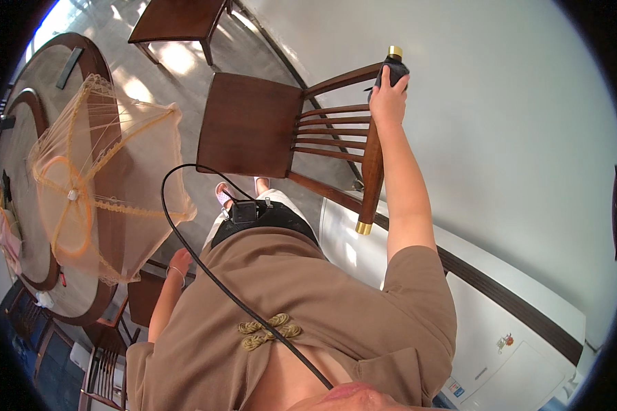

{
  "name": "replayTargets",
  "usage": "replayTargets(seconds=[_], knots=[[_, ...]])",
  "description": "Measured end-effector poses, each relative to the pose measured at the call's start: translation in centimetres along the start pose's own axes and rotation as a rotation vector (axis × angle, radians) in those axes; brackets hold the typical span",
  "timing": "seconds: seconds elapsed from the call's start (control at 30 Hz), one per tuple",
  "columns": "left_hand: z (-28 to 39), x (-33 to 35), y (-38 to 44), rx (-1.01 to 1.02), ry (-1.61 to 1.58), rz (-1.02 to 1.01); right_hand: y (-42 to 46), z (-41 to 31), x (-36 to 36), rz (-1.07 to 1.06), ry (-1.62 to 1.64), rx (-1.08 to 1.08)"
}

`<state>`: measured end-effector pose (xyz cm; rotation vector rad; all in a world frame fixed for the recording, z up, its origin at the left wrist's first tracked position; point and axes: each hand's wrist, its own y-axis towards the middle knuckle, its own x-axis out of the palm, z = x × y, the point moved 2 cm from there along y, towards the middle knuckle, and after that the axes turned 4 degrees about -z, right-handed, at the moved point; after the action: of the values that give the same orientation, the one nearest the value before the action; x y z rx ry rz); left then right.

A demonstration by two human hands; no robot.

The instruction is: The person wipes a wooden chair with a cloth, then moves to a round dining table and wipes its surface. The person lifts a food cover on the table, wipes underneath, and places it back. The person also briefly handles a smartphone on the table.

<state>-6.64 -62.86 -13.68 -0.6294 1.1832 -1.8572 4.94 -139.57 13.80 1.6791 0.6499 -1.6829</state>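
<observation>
My right hand point(389, 97) is at one end of the top rail of a brown wooden chair point(252, 126), gripping a dark cloth point(397, 72) against the rail. Brass-coloured caps show at both ends of the rail. My left hand point(181, 261), with a bracelet at its wrist, hangs low beside my body, and its fingers are too small and blurred to read. To its left, a peach mesh food cover point(128, 169) with lace edging stands on a round table point(103, 67).
A second wooden chair point(177, 23) stands farther off. More chairs point(103, 370) are at the lower left. A white appliance point(504, 318) with dark trim stands along the wall at right. A black cable point(185, 246) loops across my front to a small box point(244, 211) at my waist.
</observation>
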Motion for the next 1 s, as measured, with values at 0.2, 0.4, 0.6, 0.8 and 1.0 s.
replayTargets(seconds=[0.2,0.4,0.6,0.8,1.0], knots=[[3.0,2.6,-3.1,-0.098,-0.093,0.100,3.9,-2.1,2.6,0.107,-0.355,-0.176],[3.5,4.0,-4.9,-0.067,-0.208,0.152,3.7,-3.2,7.1,-0.295,-0.757,-0.489],[1.5,5.8,-5.9,-0.196,-0.167,0.185,4.0,-3.0,7.9,-0.581,-0.003,0.511],[-3.2,6.3,-4.9,-0.262,-0.121,0.127,5.3,-1.2,9.9,-1.135,-0.829,-0.324],[-4.7,6.1,-2.9,-0.152,-0.222,0.060,5.7,-3.8,7.5,-1.339,-0.901,-0.398]])
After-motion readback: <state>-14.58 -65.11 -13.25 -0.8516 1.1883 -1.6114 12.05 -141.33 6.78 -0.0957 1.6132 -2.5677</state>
